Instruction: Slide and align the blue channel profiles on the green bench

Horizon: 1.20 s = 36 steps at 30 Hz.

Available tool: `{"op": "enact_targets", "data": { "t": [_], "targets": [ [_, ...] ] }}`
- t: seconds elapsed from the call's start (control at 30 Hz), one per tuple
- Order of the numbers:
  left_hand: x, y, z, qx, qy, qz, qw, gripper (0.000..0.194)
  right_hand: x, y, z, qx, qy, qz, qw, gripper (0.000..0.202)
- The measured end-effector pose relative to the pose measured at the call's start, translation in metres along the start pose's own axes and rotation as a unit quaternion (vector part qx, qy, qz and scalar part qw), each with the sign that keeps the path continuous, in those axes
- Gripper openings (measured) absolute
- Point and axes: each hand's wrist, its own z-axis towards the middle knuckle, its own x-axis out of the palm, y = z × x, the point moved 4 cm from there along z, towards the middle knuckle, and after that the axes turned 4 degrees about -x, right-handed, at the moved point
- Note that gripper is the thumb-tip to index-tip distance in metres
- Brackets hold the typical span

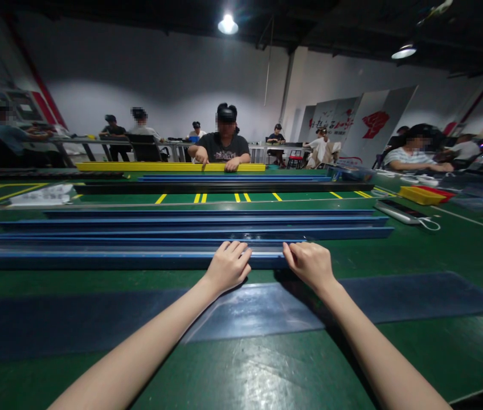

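Along blue, perhaps plastic channelling (139,261), left grip (230,265) and right grip (310,264) curl.

A sheet (252,313) lies on the table (207,378) before several rails (173,234)

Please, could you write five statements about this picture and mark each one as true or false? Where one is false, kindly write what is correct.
1. The left hand and right hand are at the nearest blue rail. True.
2. The left hand lies flat with fingers spread. False: its fingers are curled.
3. A clear strip passes beneath both forearms. True.
4. The clear strip lies beyond the blue rail. False: it lies on the wearer's side.
5. Across the table, a co-worker's hands are at a yellow bar. True.
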Motion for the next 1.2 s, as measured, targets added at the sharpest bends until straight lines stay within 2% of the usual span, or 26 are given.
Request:
{"op": "enact_targets", "data": {
  "t": [0.1,0.23,0.4,0.5,0.7,0.83,1.03,1.2],
  "targets": [
    [0.000,0.000,0.000,0.000,0.004,-0.002,1.000,0.026,0.000,0.015,0.000,-0.029,0.012,0.044,0.999,0.038],
    [0.000,0.000,-0.001,0.002,0.010,-0.004,1.000,0.027,0.000,0.036,-0.002,-0.101,0.053,0.134,0.984,0.031],
    [0.001,0.000,-0.001,0.011,0.015,-0.014,1.000,0.026,-0.001,0.039,-0.001,-0.115,0.077,0.159,0.978,0.032],
    [0.001,0.000,-0.001,0.006,0.014,-0.011,1.000,0.026,0.000,0.027,0.002,-0.081,0.090,0.121,0.985,0.035],
    [-0.001,0.000,0.000,0.004,-0.001,-0.003,1.000,0.025,0.003,-0.009,0.001,0.040,0.085,0.018,0.995,0.042],
    [-0.001,-0.001,0.000,0.001,-0.005,0.000,1.000,0.024,0.006,-0.016,-0.002,0.069,0.064,-0.019,0.995,0.044],
    [0.000,0.000,0.000,-0.019,0.001,0.002,1.000,0.021,0.005,0.003,-0.002,0.025,0.041,0.015,0.999,0.040],
    [0.001,0.000,0.000,-0.014,0.010,-0.004,1.000,0.026,0.003,0.024,-0.002,-0.053,0.051,0.075,0.994,0.033]
  ]
}}
